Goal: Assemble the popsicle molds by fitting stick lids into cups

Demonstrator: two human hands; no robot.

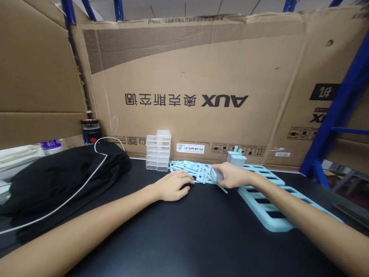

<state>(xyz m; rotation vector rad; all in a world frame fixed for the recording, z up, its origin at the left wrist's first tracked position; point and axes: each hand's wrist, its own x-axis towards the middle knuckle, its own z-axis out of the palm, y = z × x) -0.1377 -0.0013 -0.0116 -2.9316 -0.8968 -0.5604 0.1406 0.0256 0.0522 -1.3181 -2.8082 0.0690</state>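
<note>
My left hand (174,186) lies on the black table with its fingers stretched out and its thumb apart. The fingertips reach the near edge of a pile of light-blue plastic strips (188,168). At the right end of that pile, my right hand (230,175) grips a small translucent plastic box (218,175). A single light-blue strip (222,188) sticks out below this hand. Behind the left hand stands a stack of clear plastic boxes (158,152). Just beyond the right hand are pale-blue boxes (236,159) with tabs sticking up.
Light-blue slotted plastic racks (272,224) lie under and beside my right forearm. A black cloth bag (72,173) with a white cable (86,180) across it is at the left, near a dark jar (92,132). A large cardboard sheet (184,57) walls off the back.
</note>
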